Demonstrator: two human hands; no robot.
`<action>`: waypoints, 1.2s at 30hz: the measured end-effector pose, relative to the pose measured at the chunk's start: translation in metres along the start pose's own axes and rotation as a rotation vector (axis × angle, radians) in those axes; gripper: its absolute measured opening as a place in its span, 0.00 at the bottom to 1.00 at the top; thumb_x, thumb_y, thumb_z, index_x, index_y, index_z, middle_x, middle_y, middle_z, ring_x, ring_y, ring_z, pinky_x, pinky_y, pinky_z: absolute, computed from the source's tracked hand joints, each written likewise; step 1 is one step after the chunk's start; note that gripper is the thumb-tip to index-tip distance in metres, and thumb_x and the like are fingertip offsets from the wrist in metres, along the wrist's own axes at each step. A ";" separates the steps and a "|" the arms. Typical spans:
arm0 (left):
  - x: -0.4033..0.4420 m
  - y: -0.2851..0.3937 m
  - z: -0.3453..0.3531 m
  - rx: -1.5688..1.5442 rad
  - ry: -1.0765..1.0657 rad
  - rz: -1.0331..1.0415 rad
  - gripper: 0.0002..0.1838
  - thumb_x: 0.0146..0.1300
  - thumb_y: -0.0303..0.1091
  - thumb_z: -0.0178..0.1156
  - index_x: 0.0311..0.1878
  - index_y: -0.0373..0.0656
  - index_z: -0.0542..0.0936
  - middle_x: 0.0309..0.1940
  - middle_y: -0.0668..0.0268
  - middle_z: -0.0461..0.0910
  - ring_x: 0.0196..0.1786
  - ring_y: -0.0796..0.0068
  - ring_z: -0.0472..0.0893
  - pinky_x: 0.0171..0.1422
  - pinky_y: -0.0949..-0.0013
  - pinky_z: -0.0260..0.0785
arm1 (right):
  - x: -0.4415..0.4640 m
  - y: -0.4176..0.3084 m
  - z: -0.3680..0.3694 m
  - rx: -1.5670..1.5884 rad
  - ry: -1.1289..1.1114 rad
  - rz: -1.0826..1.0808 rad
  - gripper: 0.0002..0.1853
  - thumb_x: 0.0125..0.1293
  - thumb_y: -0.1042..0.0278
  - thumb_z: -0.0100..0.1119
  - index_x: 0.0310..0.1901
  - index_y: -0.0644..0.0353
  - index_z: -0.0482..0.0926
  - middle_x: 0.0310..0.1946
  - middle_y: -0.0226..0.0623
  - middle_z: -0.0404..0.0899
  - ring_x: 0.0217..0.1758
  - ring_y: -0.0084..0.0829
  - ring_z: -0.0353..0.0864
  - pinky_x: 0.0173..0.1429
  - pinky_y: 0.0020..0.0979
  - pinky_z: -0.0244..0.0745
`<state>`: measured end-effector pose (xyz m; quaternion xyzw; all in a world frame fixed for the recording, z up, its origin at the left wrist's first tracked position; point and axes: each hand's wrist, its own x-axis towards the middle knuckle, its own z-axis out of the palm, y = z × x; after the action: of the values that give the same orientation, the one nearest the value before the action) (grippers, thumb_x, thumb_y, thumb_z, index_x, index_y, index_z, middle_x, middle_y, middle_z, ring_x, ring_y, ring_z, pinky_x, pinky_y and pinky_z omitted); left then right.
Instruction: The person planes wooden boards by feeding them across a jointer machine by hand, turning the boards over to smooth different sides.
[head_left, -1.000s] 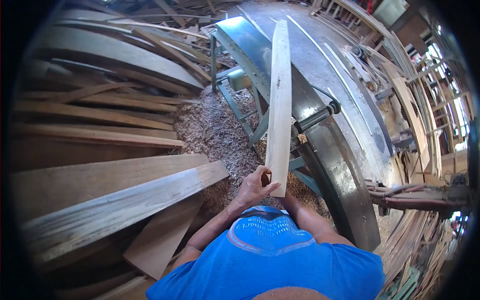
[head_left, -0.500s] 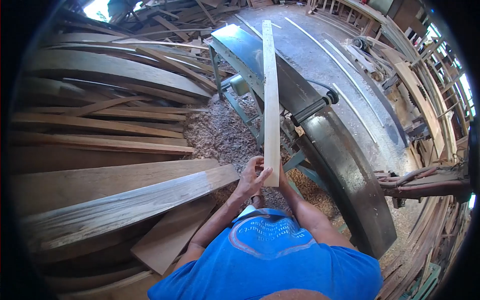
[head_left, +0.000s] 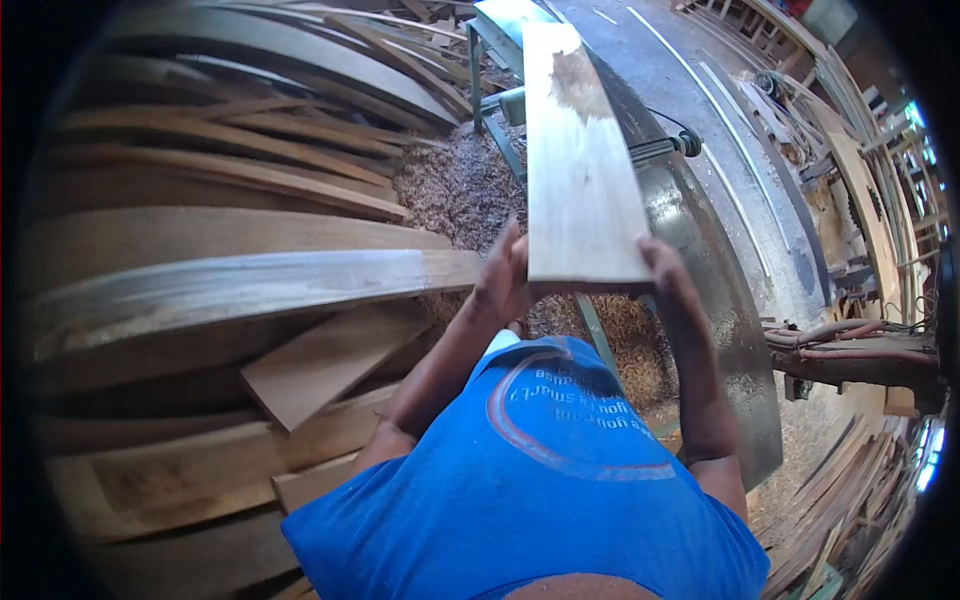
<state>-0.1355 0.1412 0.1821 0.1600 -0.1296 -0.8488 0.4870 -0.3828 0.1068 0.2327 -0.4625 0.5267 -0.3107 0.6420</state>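
Note:
A pale wooden board point(head_left: 585, 190) with a brown patch near its far end points away from me, its broad face up. My left hand point(head_left: 503, 275) holds the near left edge, fingers upright along its side and slightly blurred. At the near right corner my right hand point(head_left: 667, 270) grips the board, with part of its fingers hidden beneath. Under and to the right of the board lies the long metal bed of a machine point(head_left: 715, 300), with a dark roller part across it.
Stacked planks point(head_left: 250, 290) fill the left side. Wood shavings point(head_left: 460, 185) cover the floor beside the machine's green legs. A dark arm with hoses point(head_left: 850, 355) juts in from the right. Thin strips point(head_left: 840, 510) lie at the lower right.
The board has turned from its narrow edge to its broad face. My right hand, earlier mostly hidden behind it, has moved out to the right corner. The view has shifted too.

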 end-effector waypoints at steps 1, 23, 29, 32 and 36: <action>0.005 0.002 0.020 -0.072 -0.079 0.031 0.46 0.71 0.70 0.29 0.74 0.36 0.54 0.68 0.50 0.67 0.67 0.55 0.72 0.68 0.54 0.67 | 0.000 -0.008 -0.010 0.090 0.014 -0.051 0.35 0.72 0.36 0.42 0.57 0.66 0.74 0.31 0.36 0.81 0.28 0.25 0.78 0.30 0.29 0.72; 0.057 -0.011 0.117 -0.002 -0.409 0.245 0.57 0.61 0.80 0.34 0.73 0.31 0.55 0.69 0.46 0.65 0.70 0.51 0.68 0.75 0.48 0.59 | -0.033 -0.054 -0.010 0.701 -0.056 -0.561 0.35 0.70 0.39 0.52 0.69 0.55 0.62 0.62 0.34 0.72 0.62 0.34 0.75 0.60 0.39 0.73; 0.052 -0.069 0.037 0.288 -0.121 -0.073 0.47 0.66 0.75 0.37 0.74 0.46 0.61 0.70 0.56 0.66 0.70 0.61 0.67 0.72 0.48 0.57 | 0.010 0.049 -0.017 0.937 0.324 -0.343 0.33 0.62 0.57 0.70 0.64 0.59 0.67 0.58 0.38 0.74 0.59 0.35 0.76 0.61 0.40 0.73; 0.063 -0.074 0.008 0.683 -0.052 -0.310 0.45 0.67 0.73 0.37 0.73 0.44 0.62 0.69 0.53 0.66 0.68 0.57 0.69 0.69 0.44 0.62 | 0.006 0.077 -0.037 0.896 0.525 -0.264 0.30 0.61 0.64 0.69 0.62 0.61 0.69 0.54 0.39 0.77 0.56 0.37 0.78 0.60 0.40 0.75; 0.081 -0.042 -0.029 0.782 0.099 -0.555 0.38 0.70 0.67 0.42 0.67 0.44 0.68 0.61 0.59 0.72 0.59 0.62 0.73 0.57 0.47 0.74 | -0.016 0.117 -0.062 0.873 0.627 -0.143 0.31 0.58 0.68 0.68 0.62 0.64 0.70 0.55 0.40 0.77 0.56 0.37 0.78 0.61 0.39 0.74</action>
<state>-0.1952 0.0900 0.1276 0.4000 -0.3680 -0.8257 0.1511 -0.4564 0.1487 0.1302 -0.0724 0.4822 -0.6665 0.5640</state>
